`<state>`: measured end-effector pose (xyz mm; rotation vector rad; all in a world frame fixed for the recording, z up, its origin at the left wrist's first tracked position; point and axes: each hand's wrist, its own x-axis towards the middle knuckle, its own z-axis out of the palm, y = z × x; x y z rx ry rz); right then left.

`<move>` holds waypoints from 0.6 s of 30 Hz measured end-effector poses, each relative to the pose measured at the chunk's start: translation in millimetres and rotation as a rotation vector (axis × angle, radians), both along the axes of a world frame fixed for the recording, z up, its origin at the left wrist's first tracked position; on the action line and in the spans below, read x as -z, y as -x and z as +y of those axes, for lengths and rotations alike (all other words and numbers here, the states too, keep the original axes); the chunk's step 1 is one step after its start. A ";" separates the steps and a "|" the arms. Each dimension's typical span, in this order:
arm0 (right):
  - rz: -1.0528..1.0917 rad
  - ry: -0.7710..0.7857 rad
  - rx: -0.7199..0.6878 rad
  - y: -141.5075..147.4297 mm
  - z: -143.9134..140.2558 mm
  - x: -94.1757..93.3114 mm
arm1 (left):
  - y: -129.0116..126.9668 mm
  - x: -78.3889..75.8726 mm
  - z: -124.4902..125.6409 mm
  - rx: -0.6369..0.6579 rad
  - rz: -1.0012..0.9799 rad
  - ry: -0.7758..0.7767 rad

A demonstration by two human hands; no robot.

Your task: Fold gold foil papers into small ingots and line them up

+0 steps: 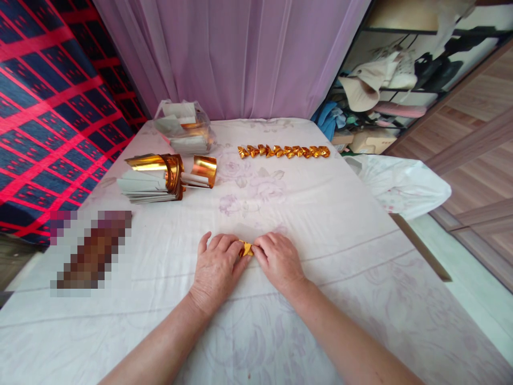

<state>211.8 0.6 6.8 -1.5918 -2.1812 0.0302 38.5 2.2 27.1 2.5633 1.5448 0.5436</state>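
Between my two hands, low over the cloth, is a small folded piece of gold foil paper (247, 248). My left hand (218, 262) pinches its left end between thumb and fingers, with the little finger lifted to the side. At its right end, the thumb and fingertips of my right hand (280, 262) close on it. The fingers partly cover the piece. Farther back, a row of folded gold foil pieces (284, 152) lies on the cloth. To the left stands a stack of gold and white paper sheets (152, 179), with a loose curled gold sheet (205, 170) beside it.
A clear plastic bag of more paper (184, 128) sits at the back left. A blurred-out dark object (94, 251) lies on the left of the floral cloth (320, 224). Beyond the right edge are a white bag (409, 184) and shelves with hats (360, 85).
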 end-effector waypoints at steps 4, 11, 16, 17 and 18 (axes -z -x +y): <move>-0.008 0.006 0.001 -0.2 0.4 1.5 | -0.7 1.2 0.6 -0.014 -0.006 -0.008; -0.005 0.016 0.011 0.3 0.6 0.7 | -3.2 2.8 1.2 -0.042 -0.012 0.001; 0.034 0.041 0.016 -1.0 0.7 0.3 | -3.9 3.0 1.8 -0.052 -0.036 0.009; 0.054 0.048 0.015 -1.5 0.6 0.5 | -3.9 2.9 1.9 -0.050 -0.039 0.012; 0.074 0.052 0.015 -1.9 0.3 0.6 | -3.8 2.9 1.9 -0.050 -0.041 0.015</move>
